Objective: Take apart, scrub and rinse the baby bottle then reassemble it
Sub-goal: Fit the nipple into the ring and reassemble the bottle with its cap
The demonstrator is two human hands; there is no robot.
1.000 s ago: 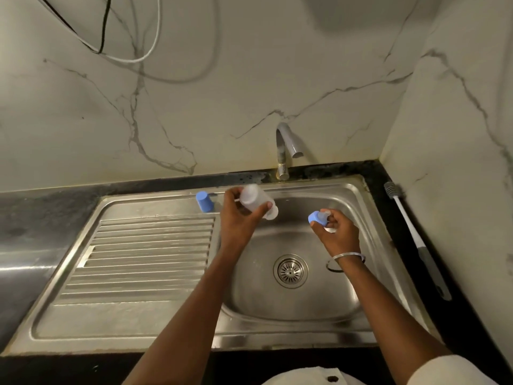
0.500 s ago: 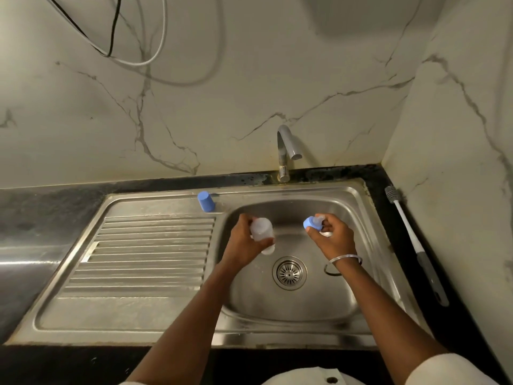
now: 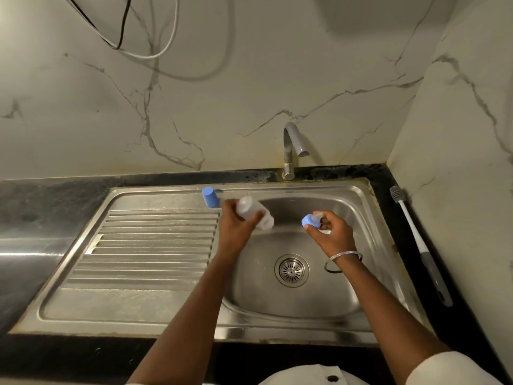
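My left hand [image 3: 238,227] has raised the bottle [image 3: 254,212] far-left over the sink [image 3: 333,188], grip wrapped round it, long axis slanting right toward the blue collar [image 3: 310,219] pinched in my right hand [image 3: 334,235].

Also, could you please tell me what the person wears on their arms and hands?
Both hands are bare: no gloves on the left hand or the right hand. A thin silver bangle circles the right wrist. A pale cream sleeve covers the right upper arm; the left forearm is bare.
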